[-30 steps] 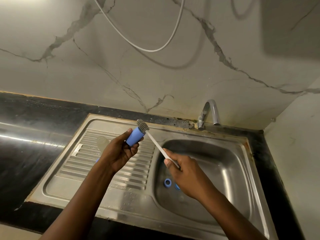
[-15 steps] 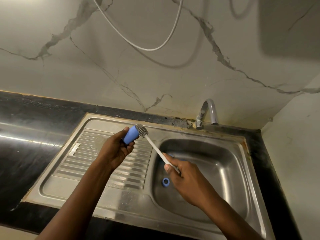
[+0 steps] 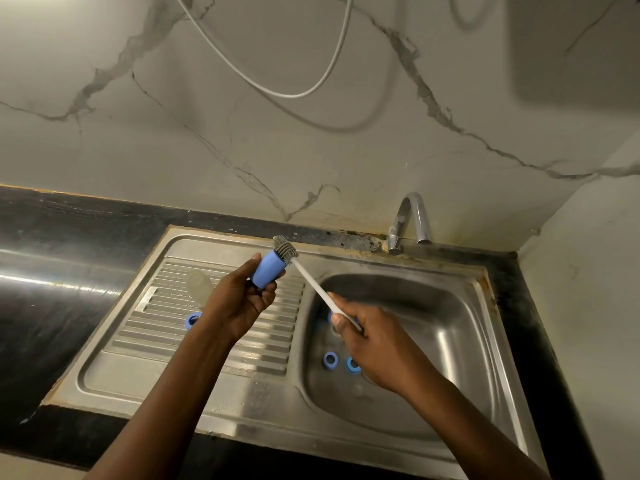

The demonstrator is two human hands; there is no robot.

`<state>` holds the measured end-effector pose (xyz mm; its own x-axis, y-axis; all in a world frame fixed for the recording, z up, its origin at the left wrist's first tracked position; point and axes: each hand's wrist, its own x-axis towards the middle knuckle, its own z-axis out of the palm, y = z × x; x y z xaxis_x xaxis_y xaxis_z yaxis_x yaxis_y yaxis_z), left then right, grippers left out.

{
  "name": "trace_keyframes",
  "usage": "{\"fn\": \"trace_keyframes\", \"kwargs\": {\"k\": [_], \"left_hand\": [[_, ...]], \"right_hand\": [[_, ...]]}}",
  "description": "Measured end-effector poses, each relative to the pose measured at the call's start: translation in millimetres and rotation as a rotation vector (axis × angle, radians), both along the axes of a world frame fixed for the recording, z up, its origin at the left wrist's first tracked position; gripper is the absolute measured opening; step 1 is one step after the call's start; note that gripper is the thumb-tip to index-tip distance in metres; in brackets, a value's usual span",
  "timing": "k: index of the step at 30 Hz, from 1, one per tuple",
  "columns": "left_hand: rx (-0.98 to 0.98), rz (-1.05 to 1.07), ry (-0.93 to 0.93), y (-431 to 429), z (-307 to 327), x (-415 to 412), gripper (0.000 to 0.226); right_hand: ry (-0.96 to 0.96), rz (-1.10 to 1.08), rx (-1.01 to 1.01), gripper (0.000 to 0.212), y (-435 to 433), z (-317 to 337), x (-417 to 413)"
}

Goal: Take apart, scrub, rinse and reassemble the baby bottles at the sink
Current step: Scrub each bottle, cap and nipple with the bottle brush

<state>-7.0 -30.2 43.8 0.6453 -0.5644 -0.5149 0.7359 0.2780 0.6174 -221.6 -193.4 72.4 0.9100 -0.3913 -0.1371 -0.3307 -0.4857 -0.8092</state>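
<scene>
My left hand (image 3: 239,306) grips a blue bottle cap (image 3: 267,270) above the sink's draining board. My right hand (image 3: 374,344) holds the white handle of a bottle brush (image 3: 313,284), and the grey bristle head (image 3: 284,248) sits at the cap's open end. A clear bottle body (image 3: 199,285) lies on the ribbed draining board (image 3: 145,320), with a blue ring (image 3: 192,320) beside it, partly behind my left wrist. Two blue rings (image 3: 330,360) (image 3: 352,366) lie in the sink basin (image 3: 433,341). Another blue piece shows just above my right thumb.
A chrome tap (image 3: 408,220) stands at the back edge of the steel sink, with no water running. Black countertop (image 3: 52,271) lies to the left, and a white wall (image 3: 588,289) closes in on the right. A white hose (image 3: 291,88) hangs on the marble backsplash.
The brush head has slid a little further out past the cap's rim. The view has shifted, so the bottle body and a second basin ring show again.
</scene>
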Motion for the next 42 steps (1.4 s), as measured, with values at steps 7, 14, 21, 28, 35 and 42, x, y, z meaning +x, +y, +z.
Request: {"fn": "trace_keyframes", "kwargs": {"k": [7, 14, 21, 28, 35, 42], "left_hand": [[-0.031, 0.027, 0.058, -10, 2, -6, 0.046], [-0.013, -0.038, 0.058, -28, 1, -30, 0.047], [0.047, -0.085, 0.036, -48, -4, -48, 0.050], [0.186, 0.000, -0.029, -69, -14, -54, 0.048], [0.273, 0.026, -0.088, -86, -22, -63, 0.038], [0.264, 0.023, -0.066, -111, -29, -82, 0.035]], "right_hand": [[0.021, -0.013, 0.001, 0.045, 0, -8, -20], [-0.014, -0.060, 0.083, 0.045, -11, -7, -30], [-0.018, -0.066, 0.084, 0.045, -26, -10, -34], [0.028, -0.060, 0.064, 0.042, -41, -16, -57], [0.052, -0.061, 0.073, 0.044, -50, -26, -78], [0.058, -0.070, 0.042, 0.042, -74, -30, -71]]}}
